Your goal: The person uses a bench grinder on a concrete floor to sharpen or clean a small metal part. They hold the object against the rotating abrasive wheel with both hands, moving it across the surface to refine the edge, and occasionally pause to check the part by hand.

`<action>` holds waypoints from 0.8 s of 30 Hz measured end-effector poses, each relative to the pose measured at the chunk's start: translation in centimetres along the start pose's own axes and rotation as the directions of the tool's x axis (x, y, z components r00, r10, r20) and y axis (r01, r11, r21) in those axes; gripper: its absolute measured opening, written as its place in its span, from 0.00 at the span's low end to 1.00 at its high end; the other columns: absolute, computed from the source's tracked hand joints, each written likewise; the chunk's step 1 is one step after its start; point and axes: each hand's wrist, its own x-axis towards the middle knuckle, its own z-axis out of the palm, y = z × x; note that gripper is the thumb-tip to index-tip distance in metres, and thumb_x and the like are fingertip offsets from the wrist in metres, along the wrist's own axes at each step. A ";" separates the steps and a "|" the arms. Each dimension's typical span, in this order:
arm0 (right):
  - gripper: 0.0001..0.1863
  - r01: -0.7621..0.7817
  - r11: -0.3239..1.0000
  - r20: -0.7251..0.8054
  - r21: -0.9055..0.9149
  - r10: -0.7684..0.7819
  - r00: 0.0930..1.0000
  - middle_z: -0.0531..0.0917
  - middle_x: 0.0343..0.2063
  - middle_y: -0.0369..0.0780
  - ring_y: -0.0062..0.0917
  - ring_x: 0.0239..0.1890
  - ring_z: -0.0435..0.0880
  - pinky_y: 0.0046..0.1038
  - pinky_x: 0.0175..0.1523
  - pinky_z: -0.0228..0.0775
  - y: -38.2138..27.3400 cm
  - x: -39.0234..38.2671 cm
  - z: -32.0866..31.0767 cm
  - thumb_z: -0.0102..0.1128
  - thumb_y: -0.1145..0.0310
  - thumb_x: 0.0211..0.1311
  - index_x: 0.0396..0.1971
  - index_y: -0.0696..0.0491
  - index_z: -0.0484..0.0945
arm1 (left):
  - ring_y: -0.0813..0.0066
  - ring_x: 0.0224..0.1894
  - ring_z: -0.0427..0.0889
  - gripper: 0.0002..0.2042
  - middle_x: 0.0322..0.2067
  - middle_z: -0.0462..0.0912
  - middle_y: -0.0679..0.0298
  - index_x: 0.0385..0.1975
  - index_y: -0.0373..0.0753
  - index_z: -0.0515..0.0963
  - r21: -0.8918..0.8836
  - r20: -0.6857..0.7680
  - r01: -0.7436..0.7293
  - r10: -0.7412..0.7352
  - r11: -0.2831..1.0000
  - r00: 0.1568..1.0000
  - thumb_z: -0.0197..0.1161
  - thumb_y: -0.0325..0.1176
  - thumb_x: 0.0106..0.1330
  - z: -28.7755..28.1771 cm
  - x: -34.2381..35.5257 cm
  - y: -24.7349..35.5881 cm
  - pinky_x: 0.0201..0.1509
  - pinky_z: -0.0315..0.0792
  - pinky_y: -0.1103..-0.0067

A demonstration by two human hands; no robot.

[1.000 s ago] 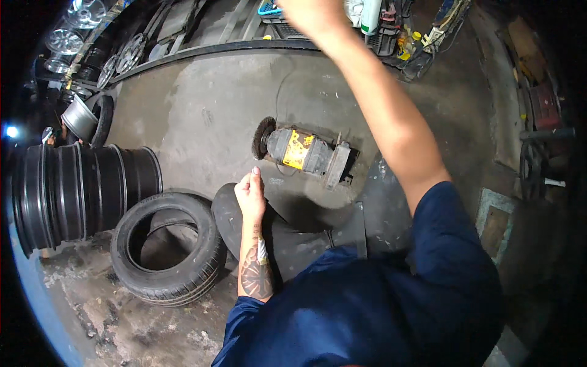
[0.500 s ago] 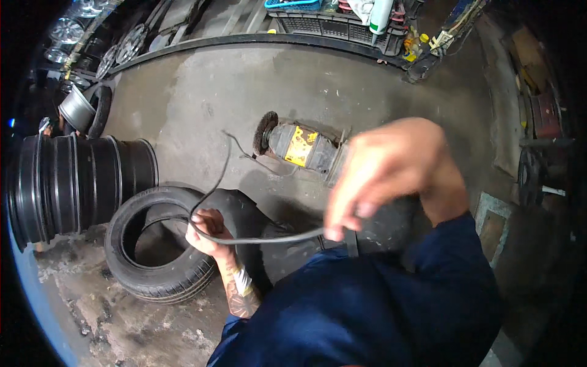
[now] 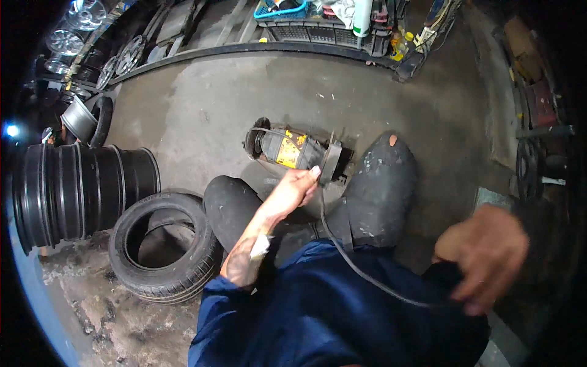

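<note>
A thin dark cord [image 3: 367,282] runs between my two hands in a slack curve over my dark blue shirt. My left hand [image 3: 298,185] is closed on it, thumb and fingers pinched, just in front of the motor. Out to the right, my right hand [image 3: 494,257] is smeared by motion; the cord reaches its bent fingertips. On the floor between my knees lies a dirty grey electric motor [image 3: 298,150] with a yellow label. A round dark brush wheel [image 3: 255,139] sits on its left end, and a stretch of cord passes over the wheel.
A black tyre [image 3: 165,248] lies by my left leg, with a row of black wheel rims [image 3: 82,189] beyond it. A dark crate [image 3: 327,35] with a blue basket [image 3: 281,9] stands at the back. More rims [image 3: 78,117] are at the far left.
My left hand has moved right and forward from beside the tyre to the motor. My right hand has swung right and nearer, the cord stretching with it. My knees now show around the motor.
</note>
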 end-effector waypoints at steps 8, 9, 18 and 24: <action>0.18 0.156 0.986 -0.378 0.053 -0.124 0.917 0.84 0.42 0.41 0.23 0.35 0.79 0.27 0.38 0.68 2.3 -3.1 7.8 0.42 0.64 0.71 0.50 0.53 0.79 | 0.74 0.14 0.67 0.22 0.12 0.72 0.68 0.18 0.40 0.72 0.439 -0.108 -0.237 0.312 0.867 0.944 0.51 0.49 0.71 -1.8 4.5 0.2 0.19 0.59 0.72; 0.18 0.256 0.962 -0.445 0.092 -0.190 0.875 0.84 0.42 0.40 0.23 0.35 0.79 0.27 0.38 0.68 3.4 -3.7 8.6 0.41 0.64 0.72 0.51 0.53 0.78 | 0.64 0.22 0.80 0.17 0.20 0.82 0.61 0.23 0.38 0.78 0.821 0.024 -0.159 0.245 0.549 0.969 0.54 0.44 0.68 -0.5 4.0 1.9 0.25 0.70 0.69; 0.21 0.104 0.960 -0.358 0.262 -0.004 0.934 0.81 0.47 0.45 0.35 0.37 0.81 0.34 0.42 0.70 7.2 0.8 6.2 0.37 0.65 0.70 0.49 0.57 0.78 | 0.75 0.43 0.84 0.10 0.41 0.85 0.74 0.39 0.52 0.85 0.784 -0.407 0.251 -0.164 -0.567 0.899 0.61 0.36 0.59 -9.9 5.0 -2.3 0.34 0.77 0.76; 0.10 0.377 0.926 -0.512 0.024 -0.312 0.800 0.85 0.27 0.38 0.25 0.23 0.79 0.22 0.29 0.64 5.8 -5.8 6.5 0.54 0.77 0.56 0.34 0.52 0.83 | 0.64 0.47 0.83 0.19 0.42 0.85 0.61 0.40 0.41 0.83 0.953 -0.159 -0.012 -0.534 -0.303 0.830 0.56 0.50 0.64 -10.2 0.8 -2.7 0.44 0.76 0.69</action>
